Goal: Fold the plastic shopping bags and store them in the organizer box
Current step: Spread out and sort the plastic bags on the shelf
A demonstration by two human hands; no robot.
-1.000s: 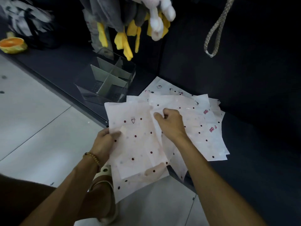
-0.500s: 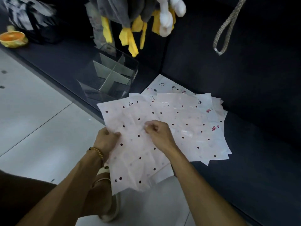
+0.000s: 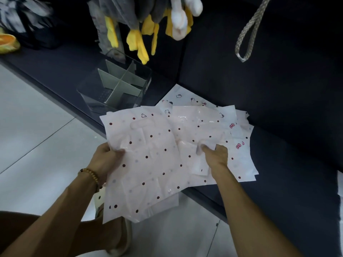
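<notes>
Sofa seat is dark, front edge running diagonally above tiled floor; bare cushion right of the bags. Bag pile lies on the seat, near corners overhanging the edge. Clear organizer box with grey dividers sits just beyond the pile's left corner. Top dotted bag is spread between both hands, lower end hanging over the floor. Left hand pinches its left edge; right hand pinches a fold near centre-right.
</notes>
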